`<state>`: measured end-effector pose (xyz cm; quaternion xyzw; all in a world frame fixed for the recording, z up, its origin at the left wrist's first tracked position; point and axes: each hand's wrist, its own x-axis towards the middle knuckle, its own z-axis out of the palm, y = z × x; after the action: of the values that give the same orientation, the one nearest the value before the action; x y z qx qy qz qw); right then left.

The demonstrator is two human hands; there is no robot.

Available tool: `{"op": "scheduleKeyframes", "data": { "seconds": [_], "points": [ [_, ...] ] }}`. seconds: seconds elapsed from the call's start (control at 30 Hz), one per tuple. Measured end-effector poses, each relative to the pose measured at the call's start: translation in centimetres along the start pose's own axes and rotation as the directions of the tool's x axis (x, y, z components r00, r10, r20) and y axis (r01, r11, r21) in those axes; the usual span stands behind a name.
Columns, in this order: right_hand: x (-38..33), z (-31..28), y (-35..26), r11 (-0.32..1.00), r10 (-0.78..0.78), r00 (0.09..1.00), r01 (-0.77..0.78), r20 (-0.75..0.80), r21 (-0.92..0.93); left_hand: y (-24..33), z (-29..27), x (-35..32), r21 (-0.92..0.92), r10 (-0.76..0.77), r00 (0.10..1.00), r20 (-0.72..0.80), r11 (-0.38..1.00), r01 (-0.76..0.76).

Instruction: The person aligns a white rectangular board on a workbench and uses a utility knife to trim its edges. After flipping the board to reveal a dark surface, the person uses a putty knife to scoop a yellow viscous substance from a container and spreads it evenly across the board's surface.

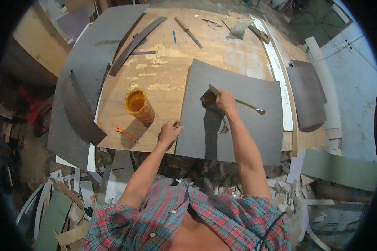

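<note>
My right hand [226,101] is closed round a small flat spreader [213,89], whose edge meets a grey sheet [255,134]. Dark wet glue [211,134] lies under and below the spreader as a strip down the sheet. A thin brown trail runs off to the right and ends in a blob. At the sheet's left edge, my left hand [170,132] has its fingers curled, with the tips at that edge. Left of this hand stands an open glue pot [145,113], coated in orange-brown drips. An orange-handled cutter [126,134] lies in front of the pot.
The wooden table [226,46] carries a knife [188,32], a blue pen [174,37], curved dark strips [138,45] and a roll of tape [264,37]. A large grey panel [83,62] covers its left side. Offcuts [54,217] litter the floor at the lower left.
</note>
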<state>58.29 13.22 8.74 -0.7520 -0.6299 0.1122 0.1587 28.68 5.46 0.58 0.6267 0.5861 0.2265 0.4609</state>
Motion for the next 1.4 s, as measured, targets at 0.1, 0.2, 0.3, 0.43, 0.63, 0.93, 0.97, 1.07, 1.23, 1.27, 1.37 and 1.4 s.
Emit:
{"op": "scheduleKeyframes", "data": {
  "seconds": [0.1,0.2,0.3,0.43,0.63,0.93,0.97,1.07,1.23,1.27,1.37,1.4],
  "points": [
    [-1.1,2.2,-1.1,0.987,-0.142,0.989,0.139,-0.037,-0.078,-1.4,-0.6,1.7,-0.018,0.068,0.996,0.055,0.998,-0.067],
    [-5.2,3.1,-2.1,0.975,-0.217,0.976,0.218,0.023,-0.050,-0.5,-1.5,2.5,-0.085,0.095,0.985,0.146,0.993,-0.083],
    [-8.5,2.6,-6.7,0.976,-0.187,0.972,0.200,0.144,-0.082,-1.2,-2.5,4.8,-0.102,0.059,0.971,0.232,0.994,-0.036],
    [-13.5,2.6,-8.3,0.971,-0.215,0.967,0.226,0.135,-0.074,-1.9,-3.0,6.2,-0.251,0.022,0.923,0.385,0.965,0.081],
    [-19.1,2.2,-10.1,0.977,-0.180,0.965,0.198,0.191,-0.082,-1.0,-3.2,7.4,-0.323,-0.093,0.888,0.450,0.910,0.260],
    [-21.2,2.1,-11.0,0.983,-0.186,0.974,0.185,0.130,0.018,-2.3,-1.3,10.9,-0.343,0.002,0.915,0.402,0.927,0.149],
    [-21.1,2.0,-10.8,0.984,-0.176,0.976,0.173,0.127,0.031,-2.4,-1.3,10.8,-0.349,0.001,0.915,0.404,0.924,0.153],
    [-21.4,0.5,-9.1,0.983,-0.042,0.999,0.045,-0.018,0.177,-1.0,-1.9,10.2,-0.303,-0.030,0.893,0.449,0.935,0.183],
    [-22.0,-1.0,-7.2,0.995,-0.091,0.996,0.091,-0.001,-0.031,-1.1,-1.9,10.2,-0.328,-0.028,0.900,0.435,0.926,0.187],
    [-22.2,-0.9,-6.9,0.984,-0.113,0.991,0.122,0.075,-0.128,-1.5,-1.8,10.4,-0.336,-0.025,0.900,0.435,0.923,0.188],
    [-23.0,-1.2,-6.8,0.982,-0.141,0.989,0.133,-0.050,-0.136,-0.9,-1.8,10.6,-0.312,-0.075,0.892,0.446,0.921,0.233],
    [-23.1,-1.4,-6.7,0.984,-0.110,0.994,0.107,-0.012,-0.145,-1.1,-1.7,10.6,-0.292,-0.105,0.884,0.456,0.921,0.259]
  ]
}}
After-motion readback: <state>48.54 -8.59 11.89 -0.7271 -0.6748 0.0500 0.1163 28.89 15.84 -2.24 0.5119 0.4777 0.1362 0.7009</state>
